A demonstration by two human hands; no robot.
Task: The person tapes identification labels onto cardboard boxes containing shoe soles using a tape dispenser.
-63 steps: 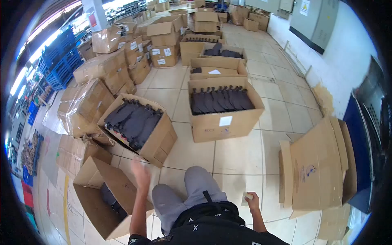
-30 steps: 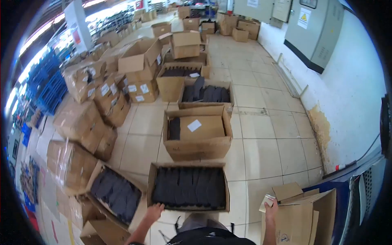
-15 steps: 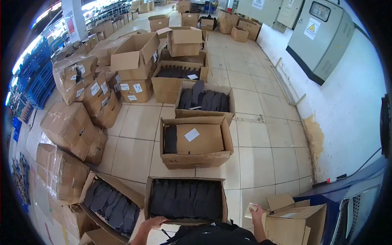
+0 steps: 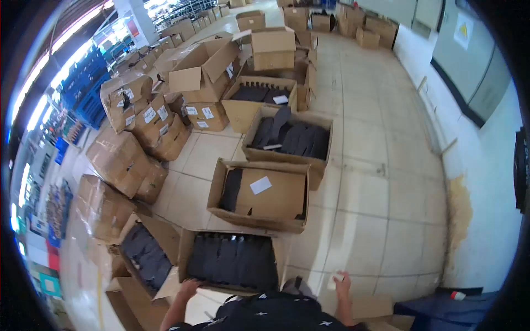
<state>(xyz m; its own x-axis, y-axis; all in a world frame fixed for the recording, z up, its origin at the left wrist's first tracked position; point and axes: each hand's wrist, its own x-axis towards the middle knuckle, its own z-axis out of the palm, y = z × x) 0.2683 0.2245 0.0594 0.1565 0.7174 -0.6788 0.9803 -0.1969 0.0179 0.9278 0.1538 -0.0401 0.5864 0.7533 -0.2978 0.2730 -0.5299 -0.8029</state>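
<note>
My left hand (image 4: 189, 288) is at the near left corner of an open cardboard box (image 4: 280, 258), its fingers closed on the box edge. Dark, flat pieces (image 4: 232, 262) fill that box in upright rows. On the right, my right hand (image 4: 343, 283) is held over the tiled floor, pinching a small pale card (image 4: 337, 278) that is mostly hidden by the fingers. Left of the box stands a tilted carton (image 4: 163, 234) with more dark pieces inside. Just beyond, another box (image 4: 259, 222) holds a cardboard sheet with a white paper (image 4: 260, 185) on top.
More open boxes (image 4: 326, 160) run away in a line ahead. Taped cartons (image 4: 117, 157) are stacked along the left, with blue pallets (image 4: 88, 91) behind. A grey cabinet (image 4: 469, 66) hangs on the right wall. Near the lower right are a cardboard box (image 4: 371, 307) and a dark blue surface (image 4: 452, 310).
The view has turned and tilted, and the boxes ahead now appear slanted. Both hands remain low in view, the left at the box edge. Less of the card in my right hand shows.
</note>
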